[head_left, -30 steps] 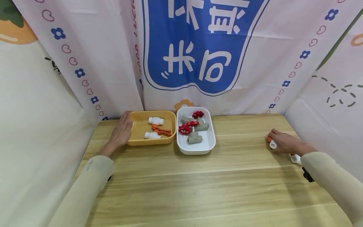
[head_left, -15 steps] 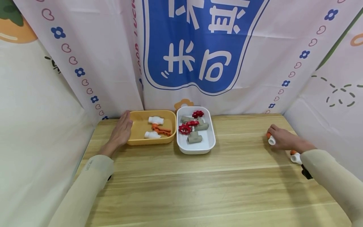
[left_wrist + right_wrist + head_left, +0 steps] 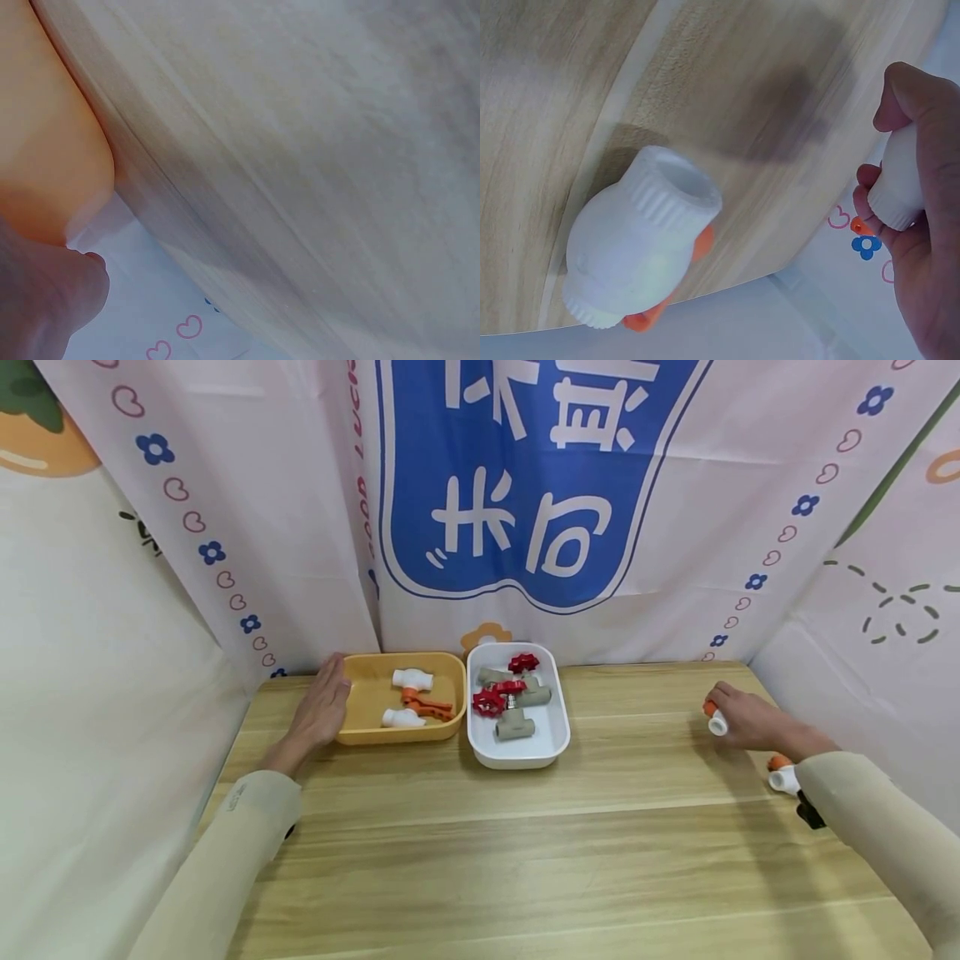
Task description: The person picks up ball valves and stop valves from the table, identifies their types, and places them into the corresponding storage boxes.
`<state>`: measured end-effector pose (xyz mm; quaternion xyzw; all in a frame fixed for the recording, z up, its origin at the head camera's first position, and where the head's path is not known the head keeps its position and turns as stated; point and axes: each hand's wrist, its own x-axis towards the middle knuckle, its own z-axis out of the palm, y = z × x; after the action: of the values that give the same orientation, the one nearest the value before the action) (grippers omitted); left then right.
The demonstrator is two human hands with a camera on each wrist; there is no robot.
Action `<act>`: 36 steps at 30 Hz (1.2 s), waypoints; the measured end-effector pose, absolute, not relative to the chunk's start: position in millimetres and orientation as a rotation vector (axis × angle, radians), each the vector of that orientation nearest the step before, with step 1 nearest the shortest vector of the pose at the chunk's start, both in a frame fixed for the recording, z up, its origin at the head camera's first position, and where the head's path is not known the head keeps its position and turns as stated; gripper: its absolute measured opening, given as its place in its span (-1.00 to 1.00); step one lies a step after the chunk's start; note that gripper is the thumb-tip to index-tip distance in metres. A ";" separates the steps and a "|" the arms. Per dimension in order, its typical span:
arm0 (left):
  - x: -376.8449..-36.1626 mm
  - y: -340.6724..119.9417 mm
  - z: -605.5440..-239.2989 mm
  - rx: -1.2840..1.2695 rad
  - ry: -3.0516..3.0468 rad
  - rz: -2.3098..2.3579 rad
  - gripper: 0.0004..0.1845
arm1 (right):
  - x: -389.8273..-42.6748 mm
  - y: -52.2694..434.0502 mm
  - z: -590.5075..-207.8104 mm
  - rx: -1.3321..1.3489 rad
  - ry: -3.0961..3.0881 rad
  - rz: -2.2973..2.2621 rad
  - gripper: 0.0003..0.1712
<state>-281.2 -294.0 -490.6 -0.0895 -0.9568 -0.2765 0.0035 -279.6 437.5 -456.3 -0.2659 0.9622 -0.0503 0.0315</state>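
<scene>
My left hand (image 3: 318, 706) rests with straight fingers along the left end of the yellow tray (image 3: 397, 736); the left wrist view catches a bit of that hand beside the tray wall. Inside the tray lie white ball valves (image 3: 412, 679) with orange lever handles (image 3: 433, 707). At the right side of the table my right hand (image 3: 753, 722) grips another white ball valve (image 3: 900, 180), whose white pipe end and orange part poke out past the fingers. Below the right wrist, one more ball valve (image 3: 630, 240) lies on the table, its orange handle partly hidden underneath.
Against the yellow tray's right side stands a white tray (image 3: 517, 761), holding several grey valves (image 3: 516, 724) with red handwheels (image 3: 489, 702). A printed cloth (image 3: 637, 635) hangs behind the wooden table (image 3: 525, 860), and more cloth closes off both sides.
My right hand has risen slightly with the ball valve, moving a little toward the back. More of the ball valve under the wrist now shows. The left hand and both trays stay put.
</scene>
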 end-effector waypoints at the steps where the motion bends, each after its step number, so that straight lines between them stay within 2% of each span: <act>1: -281.2 -293.6 -490.6 -0.278 -2.998 -0.869 -0.27 | -280.0 437.5 -455.6 -0.827 2.971 -0.154 -0.40; 8: -281.4 -293.1 -492.1 -0.270 -2.986 -0.883 -0.29 | -280.9 433.5 -447.1 -0.847 3.003 -0.152 -0.51; 17: -281.3 -294.1 -491.7 -0.276 -2.996 -0.887 -0.29 | -285.8 423.0 -440.0 -0.772 2.989 -0.133 -0.48; 29: -281.9 -293.3 -491.1 -0.279 -2.986 -0.868 -0.25 | -289.1 399.5 -426.4 -0.865 2.984 -0.127 -0.50; 36: -281.6 -292.0 -491.4 -0.280 -2.979 -0.877 -0.32 | -292.1 387.0 -421.1 -0.925 2.990 -0.104 -0.46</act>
<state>-281.6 -292.0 -491.4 -0.0897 -0.9553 -0.2813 0.0116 -292.1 387.0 -421.1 -0.2953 0.9548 -0.0331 0.0048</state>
